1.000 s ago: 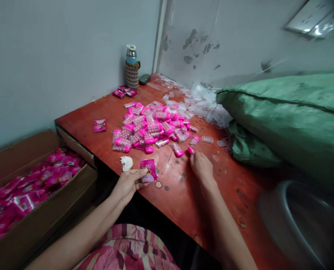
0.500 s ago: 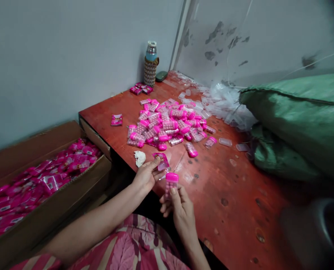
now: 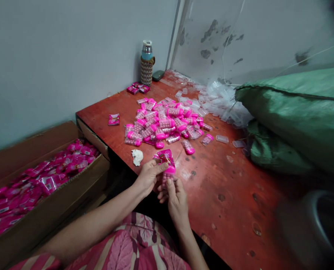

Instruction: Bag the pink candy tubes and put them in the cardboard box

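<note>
My left hand (image 3: pixel 148 176) pinches a small pink printed packet (image 3: pixel 164 156) at the near edge of the red table (image 3: pixel 234 187). My right hand (image 3: pixel 174 195) holds a clear candy case with a pink cap (image 3: pixel 169 173) upright, its capped end touching the packet's lower edge. Both hands meet just over the table edge, above my lap. A heap of the same pink-capped cases (image 3: pixel 164 122) lies on the table behind them, and one loose case (image 3: pixel 188 147) lies closest to my hands.
A cardboard box of pink packets (image 3: pixel 37 183) stands at the left, below the table. Empty clear cases (image 3: pixel 220 103) pile up by the wall. A green sack (image 3: pixel 296 116) fills the right. A bottle (image 3: pixel 147 63), a crumpled white scrap (image 3: pixel 137 156) and a lone packet (image 3: pixel 114 119) are on the table.
My right hand picked a pink-capped case off the table and carried it back to my left hand. The case now touches the packet, which my left hand has lifted and tilted upright.
</note>
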